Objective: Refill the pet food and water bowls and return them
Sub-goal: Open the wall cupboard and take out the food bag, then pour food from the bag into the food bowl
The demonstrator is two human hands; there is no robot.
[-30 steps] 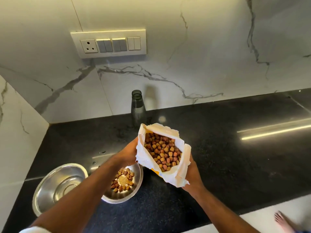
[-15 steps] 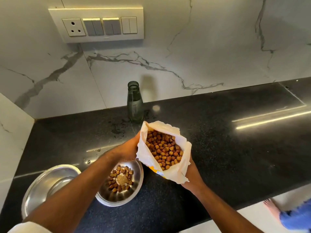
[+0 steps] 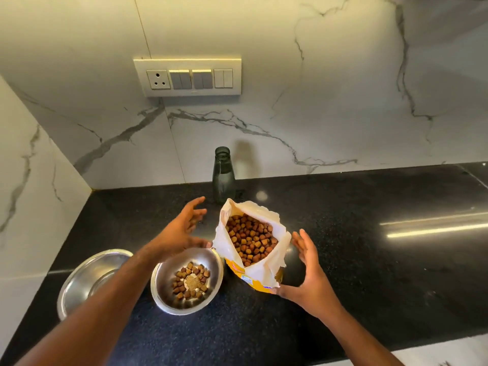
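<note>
Fingers (image 3: 196, 207) of the left hand (image 3: 179, 231) are spread wide and hold nothing, hovering just left of the kibble bag (image 3: 253, 247); those of the right hand (image 3: 309, 273) are likewise splayed and empty, its thumb tip close to or touching the bag's yellow base, though contact is hard to judge. Black granite countertop (image 3: 356, 260) runs below a white marble backsplash (image 3: 317, 101) carrying a switch panel (image 3: 187, 77). On the counter the bag stands upright by itself, its white top rolled open on brown kibble (image 3: 250, 239). Left of it, just beside its base, sits a steel bowl (image 3: 169, 299) with a small scatter of kibble in the bottom. Further left, partly behind the left forearm, is a second steel bowl (image 3: 87, 278); whether it contains water is unclear. Behind the bag, near the wall, stands an uncapped dark glass bottle (image 3: 224, 175).
</note>
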